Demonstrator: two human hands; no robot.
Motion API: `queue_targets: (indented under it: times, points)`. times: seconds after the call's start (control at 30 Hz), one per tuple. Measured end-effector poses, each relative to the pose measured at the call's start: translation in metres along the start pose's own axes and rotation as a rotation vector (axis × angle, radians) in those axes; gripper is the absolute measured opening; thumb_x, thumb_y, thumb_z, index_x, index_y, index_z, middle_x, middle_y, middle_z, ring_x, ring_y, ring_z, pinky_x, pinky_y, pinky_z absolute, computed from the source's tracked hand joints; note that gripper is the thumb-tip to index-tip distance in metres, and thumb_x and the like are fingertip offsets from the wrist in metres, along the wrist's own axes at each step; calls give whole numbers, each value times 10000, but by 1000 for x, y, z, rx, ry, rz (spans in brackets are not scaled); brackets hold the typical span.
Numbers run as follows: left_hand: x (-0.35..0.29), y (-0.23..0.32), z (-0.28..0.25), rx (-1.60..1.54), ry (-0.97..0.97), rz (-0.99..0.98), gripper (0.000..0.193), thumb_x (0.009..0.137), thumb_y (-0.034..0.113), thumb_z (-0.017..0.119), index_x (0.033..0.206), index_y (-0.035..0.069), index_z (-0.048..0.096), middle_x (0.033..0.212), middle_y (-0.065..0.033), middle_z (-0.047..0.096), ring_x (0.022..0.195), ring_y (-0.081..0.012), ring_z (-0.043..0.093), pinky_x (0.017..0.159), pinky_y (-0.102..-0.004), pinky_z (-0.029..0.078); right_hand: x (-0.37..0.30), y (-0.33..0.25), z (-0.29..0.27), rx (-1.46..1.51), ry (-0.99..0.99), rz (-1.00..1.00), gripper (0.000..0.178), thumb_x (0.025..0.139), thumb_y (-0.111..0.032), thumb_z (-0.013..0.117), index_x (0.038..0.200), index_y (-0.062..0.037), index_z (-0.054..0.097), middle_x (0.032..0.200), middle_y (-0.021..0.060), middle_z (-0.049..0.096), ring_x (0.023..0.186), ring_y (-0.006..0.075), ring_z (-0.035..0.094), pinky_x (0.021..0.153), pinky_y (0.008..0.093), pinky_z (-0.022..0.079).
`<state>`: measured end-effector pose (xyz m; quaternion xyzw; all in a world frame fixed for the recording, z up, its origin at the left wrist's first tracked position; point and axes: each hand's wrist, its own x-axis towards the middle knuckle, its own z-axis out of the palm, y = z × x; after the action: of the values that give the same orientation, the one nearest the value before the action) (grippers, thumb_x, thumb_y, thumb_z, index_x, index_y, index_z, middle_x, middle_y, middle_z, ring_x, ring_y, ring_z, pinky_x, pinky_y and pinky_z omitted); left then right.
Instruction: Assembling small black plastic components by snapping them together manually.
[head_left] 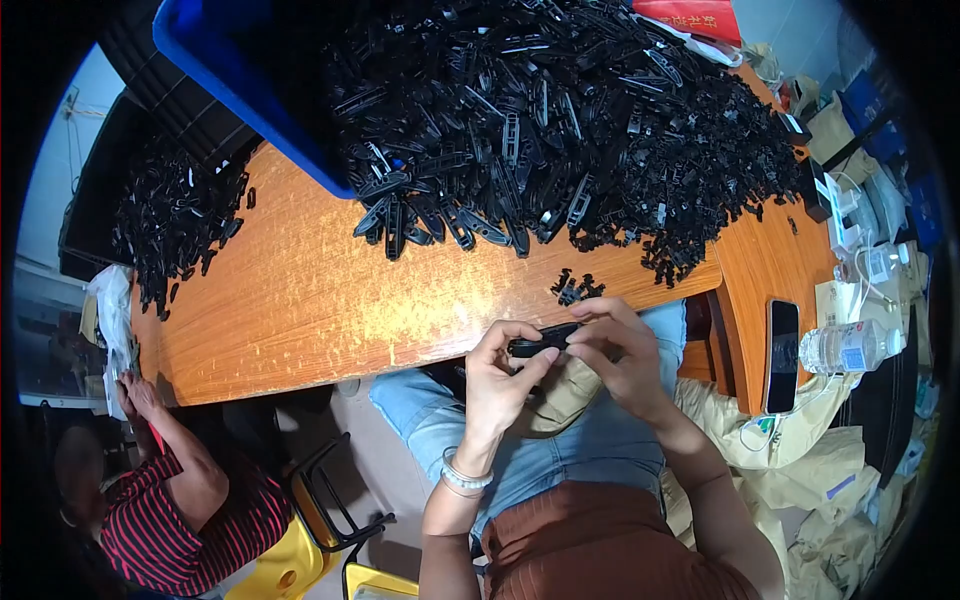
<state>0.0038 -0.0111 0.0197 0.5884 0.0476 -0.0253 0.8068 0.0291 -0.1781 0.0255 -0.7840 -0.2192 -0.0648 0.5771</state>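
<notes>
The left hand (497,385) is closed on a dark, elongated black part (527,348), with thumb and fingers bearing on it. The right hand (627,362) has its fingertips drawn together at the right end of the same part; whether they also pinch a separate small piece cannot be told. The part is at the near edge of the wooden table (300,290), above the person's lap. A pale beaded bracelet (467,478) is on the left wrist.

On the table, just beyond the right hand, lies a small cluster of black pieces (577,288). Farther off, a large heap of long black parts (470,130) covers the far middle; it runs on the right into a heap of smaller black parts (690,170). A blue bin (255,95) stands tilted at the far left of the large heap. Beyond the bare wood on the left, another pile of black parts (175,220) lies beside a dark crate.

On the right side, a phone (783,357) lies near a clear plastic bottle (850,347), with brown paper (815,475) nearer the person. At near left, a co-worker in a striped top (190,525) sits close to the table, one hand at a white bag (113,310).
</notes>
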Motion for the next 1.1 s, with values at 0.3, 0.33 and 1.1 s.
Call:
queue_targets:
  times: [0.3,0.33,1.1]
  points:
    - [-5,-6,-21,152,-125,-131,195,825,-15,620,1018,-43,613,827,-95,673,725,-116,648,666,-219,519,-17,26,5,518,-281,482,247,832,-16,604,1078,0,622,889,72,665,775,94,609,675,227,463]
    - [-3,-5,-28,153,-123,-129,195,825,-15,620,1018,-43,613,827,-95,673,725,-116,648,666,-219,519,-16,27,4,519,-283,478,247,832,-16,604,1078,0,622,889,72,665,775,94,609,675,227,463]
    - [89,-4,-44,545,152,563,171,818,-28,561,982,-34,512,1053,-161,594,884,-222,616,727,-293,509,65,58,-6,91,117,205,123,888,38,488,990,26,554,830,29,575,748,68,574,651,197,465]
